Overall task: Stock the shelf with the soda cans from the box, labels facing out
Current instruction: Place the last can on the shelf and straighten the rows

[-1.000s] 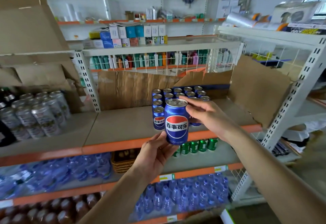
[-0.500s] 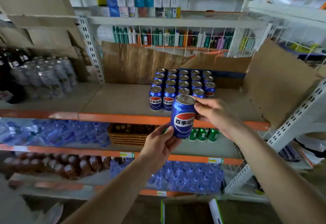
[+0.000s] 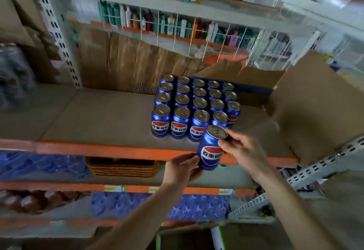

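Tilting slightly, the blue soda can [image 3: 210, 151] shows its label, fingers of both hands [image 3: 182, 171] [image 3: 243, 151] curled round it.

The shelf [image 3: 94, 115] is flat and brown with an orange front edge; blue soda cans [image 3: 194, 104] stand on it in neat rows (labels face out in front); a torn cardboard box [image 3: 307, 112] sits just beside them.

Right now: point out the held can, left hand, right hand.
held can [image 3: 210, 151], head view, on its front label.
left hand [image 3: 181, 171], head view, back of hand.
right hand [image 3: 244, 151], head view, back of hand.
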